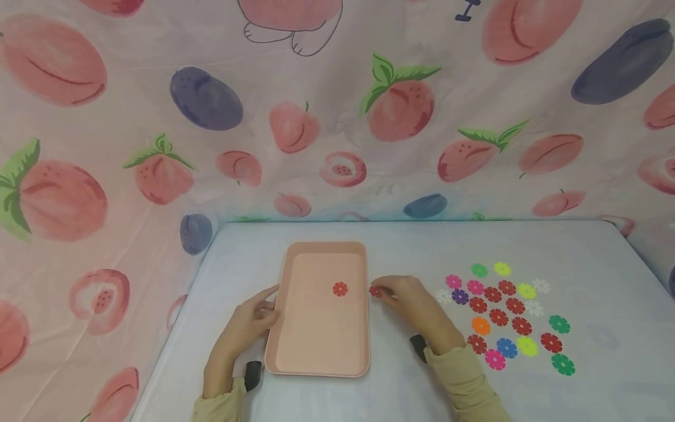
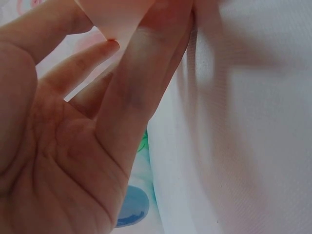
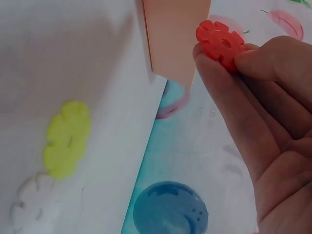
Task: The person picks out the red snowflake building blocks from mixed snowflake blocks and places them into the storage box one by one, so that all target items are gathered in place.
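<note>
Head view first: between thumb and fingertips of the right hand [image 1: 408,299], in a narrow pinch, a small red notched disc [image 1: 375,291], just beside the right rim of a shallow pink tray [image 1: 316,340]. On the tray floor, in the far half and toward the right wall, a second red disc [image 1: 340,289], lying flat. At the left rim, the left hand [image 1: 245,325], holding the tray edge, thumb at the rim and fingers along the outer side; in the left wrist view, a pink corner among those fingers, partly hidden. To the right, loose on a white-covered table [image 1: 395,381], more notched discs: eight red discs [image 1: 498,317], plus pink discs [image 1: 495,359], green discs [image 1: 559,324], yellow discs [image 1: 527,346], white discs [image 1: 534,308], and single purple [image 1: 460,296], orange [image 1: 481,326] and blue [image 1: 507,348] ones. In the right wrist view, the pinched disc tilted, centre hole showing; lower left, blurred, one yellow and one white disc. Around the table, a cloth backdrop [image 1: 316,70] printed with pink fruit and dark blue ovals. On both forearms, khaki sleeves [image 1: 466,378].
</note>
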Demonstrator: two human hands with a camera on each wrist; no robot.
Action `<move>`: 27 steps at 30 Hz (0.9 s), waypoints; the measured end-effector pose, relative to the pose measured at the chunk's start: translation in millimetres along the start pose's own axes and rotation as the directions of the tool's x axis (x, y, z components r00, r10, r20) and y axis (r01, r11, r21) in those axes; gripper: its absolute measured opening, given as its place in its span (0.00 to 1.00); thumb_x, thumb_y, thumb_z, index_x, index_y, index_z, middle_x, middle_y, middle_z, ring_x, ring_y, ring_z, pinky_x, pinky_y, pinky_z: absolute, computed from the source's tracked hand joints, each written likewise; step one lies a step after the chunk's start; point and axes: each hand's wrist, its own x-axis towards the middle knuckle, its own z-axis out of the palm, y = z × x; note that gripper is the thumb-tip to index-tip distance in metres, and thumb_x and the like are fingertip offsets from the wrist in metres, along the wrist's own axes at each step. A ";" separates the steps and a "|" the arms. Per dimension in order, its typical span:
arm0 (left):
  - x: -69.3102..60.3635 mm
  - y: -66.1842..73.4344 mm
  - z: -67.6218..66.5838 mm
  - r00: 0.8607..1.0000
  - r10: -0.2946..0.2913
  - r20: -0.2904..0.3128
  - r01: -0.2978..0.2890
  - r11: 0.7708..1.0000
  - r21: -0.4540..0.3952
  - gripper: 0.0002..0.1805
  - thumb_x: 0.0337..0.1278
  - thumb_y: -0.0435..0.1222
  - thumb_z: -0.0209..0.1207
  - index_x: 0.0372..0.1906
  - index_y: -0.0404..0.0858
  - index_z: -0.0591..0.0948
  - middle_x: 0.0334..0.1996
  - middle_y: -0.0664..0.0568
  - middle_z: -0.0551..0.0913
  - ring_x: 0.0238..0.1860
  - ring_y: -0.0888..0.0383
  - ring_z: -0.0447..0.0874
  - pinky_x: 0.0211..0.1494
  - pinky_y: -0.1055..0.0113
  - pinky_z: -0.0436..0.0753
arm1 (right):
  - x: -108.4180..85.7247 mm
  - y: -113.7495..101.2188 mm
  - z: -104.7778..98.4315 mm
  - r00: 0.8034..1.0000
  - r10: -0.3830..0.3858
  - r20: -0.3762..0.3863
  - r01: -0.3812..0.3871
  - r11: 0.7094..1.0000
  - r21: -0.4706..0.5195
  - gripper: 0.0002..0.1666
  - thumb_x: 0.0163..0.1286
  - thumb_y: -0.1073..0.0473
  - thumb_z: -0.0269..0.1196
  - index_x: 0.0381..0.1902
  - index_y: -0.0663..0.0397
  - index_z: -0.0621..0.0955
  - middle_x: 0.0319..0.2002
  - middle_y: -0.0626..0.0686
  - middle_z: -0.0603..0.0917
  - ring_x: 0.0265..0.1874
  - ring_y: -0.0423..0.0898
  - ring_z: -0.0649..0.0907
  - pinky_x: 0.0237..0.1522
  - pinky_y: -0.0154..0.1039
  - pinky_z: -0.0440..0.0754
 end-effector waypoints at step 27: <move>0.1 -2.0 -0.4 1.000 0.002 0.019 -0.002 1.000 -0.030 0.34 0.64 0.30 0.61 0.74 0.43 0.66 0.48 0.41 0.83 0.40 0.53 0.88 0.36 0.65 0.87 | 11.5 -16.0 8.9 0.999 -0.041 0.029 0.039 0.997 0.062 0.14 0.60 0.67 0.71 0.46 0.58 0.87 0.42 0.53 0.90 0.44 0.48 0.88 0.51 0.44 0.85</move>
